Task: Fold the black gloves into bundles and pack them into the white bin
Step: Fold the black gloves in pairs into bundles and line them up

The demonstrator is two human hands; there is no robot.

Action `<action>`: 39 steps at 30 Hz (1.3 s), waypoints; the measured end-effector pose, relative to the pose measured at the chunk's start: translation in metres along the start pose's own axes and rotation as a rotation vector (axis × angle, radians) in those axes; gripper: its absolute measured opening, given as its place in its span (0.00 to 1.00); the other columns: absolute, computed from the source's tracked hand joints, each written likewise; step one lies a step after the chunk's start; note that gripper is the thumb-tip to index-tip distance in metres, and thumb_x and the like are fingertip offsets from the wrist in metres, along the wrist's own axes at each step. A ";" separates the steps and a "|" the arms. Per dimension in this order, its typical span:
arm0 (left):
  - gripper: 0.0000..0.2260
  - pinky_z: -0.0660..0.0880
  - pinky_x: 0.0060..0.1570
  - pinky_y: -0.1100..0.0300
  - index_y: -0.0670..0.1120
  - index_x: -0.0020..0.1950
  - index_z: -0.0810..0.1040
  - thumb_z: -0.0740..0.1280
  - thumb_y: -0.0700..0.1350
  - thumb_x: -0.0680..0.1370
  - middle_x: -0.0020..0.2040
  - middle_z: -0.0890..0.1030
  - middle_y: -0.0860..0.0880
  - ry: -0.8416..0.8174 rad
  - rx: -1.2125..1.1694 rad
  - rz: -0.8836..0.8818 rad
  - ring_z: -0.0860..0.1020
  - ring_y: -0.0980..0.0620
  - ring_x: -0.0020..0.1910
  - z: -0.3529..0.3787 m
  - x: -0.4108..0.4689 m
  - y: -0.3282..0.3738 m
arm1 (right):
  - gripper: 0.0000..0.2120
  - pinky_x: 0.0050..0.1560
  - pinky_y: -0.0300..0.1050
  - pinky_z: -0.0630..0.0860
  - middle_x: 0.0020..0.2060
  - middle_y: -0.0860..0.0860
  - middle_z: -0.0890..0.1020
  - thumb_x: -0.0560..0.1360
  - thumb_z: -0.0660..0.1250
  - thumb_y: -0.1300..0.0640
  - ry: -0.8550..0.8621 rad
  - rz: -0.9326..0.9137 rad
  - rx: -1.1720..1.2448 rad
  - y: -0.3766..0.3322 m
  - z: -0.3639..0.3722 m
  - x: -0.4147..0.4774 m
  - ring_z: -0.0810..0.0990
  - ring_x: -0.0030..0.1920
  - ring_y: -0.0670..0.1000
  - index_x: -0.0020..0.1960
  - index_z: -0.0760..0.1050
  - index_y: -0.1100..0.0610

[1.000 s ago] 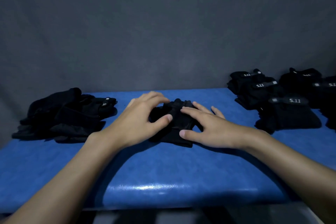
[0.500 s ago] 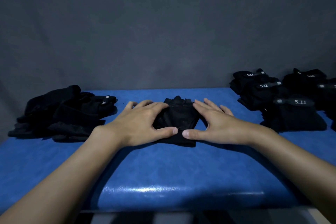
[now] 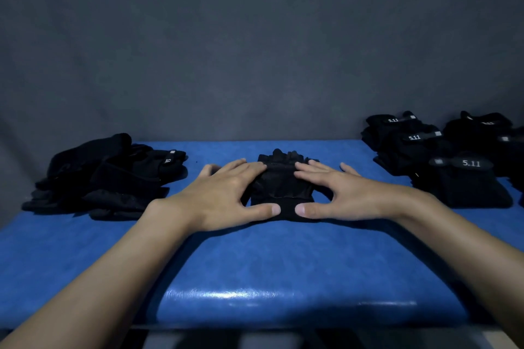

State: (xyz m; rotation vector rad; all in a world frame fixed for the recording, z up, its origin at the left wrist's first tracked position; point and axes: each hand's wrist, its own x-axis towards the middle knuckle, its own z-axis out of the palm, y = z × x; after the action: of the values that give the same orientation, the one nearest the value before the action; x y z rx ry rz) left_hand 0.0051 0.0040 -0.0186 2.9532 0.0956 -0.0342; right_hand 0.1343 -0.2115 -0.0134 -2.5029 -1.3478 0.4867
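A black glove (image 3: 282,184) lies flat in the middle of the blue table (image 3: 255,263), its fingers pointing away from me. My left hand (image 3: 224,195) rests palm down on its left edge, fingers spread. On the right edge my right hand (image 3: 343,195) lies the same way. Both thumbs press the glove's near cuff and almost meet. Neither hand grips it. No white bin is in view.
A loose heap of black gloves (image 3: 107,176) sits at the table's left end. Folded black glove bundles with "5.11" labels (image 3: 453,161) are grouped at the right end. A grey backdrop (image 3: 255,51) stands behind the table.
Both hands have flattened and slid apart to the glove's sides. The bunched glove now lies smooth and flat between them.
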 end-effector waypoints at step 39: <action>0.11 0.68 0.67 0.47 0.56 0.61 0.80 0.68 0.52 0.78 0.58 0.80 0.61 0.498 -0.025 -0.226 0.76 0.56 0.61 -0.058 -0.110 -0.117 | 0.15 0.68 0.51 0.67 0.49 0.38 0.81 0.73 0.70 0.43 0.285 -0.328 0.278 -0.159 0.028 0.100 0.75 0.58 0.41 0.57 0.78 0.46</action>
State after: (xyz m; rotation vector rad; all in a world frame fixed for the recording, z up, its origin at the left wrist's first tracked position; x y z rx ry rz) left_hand -0.1111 0.1229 0.0196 2.8386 0.4901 0.6634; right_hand 0.0541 -0.0403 0.0036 -1.9905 -1.4257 0.2173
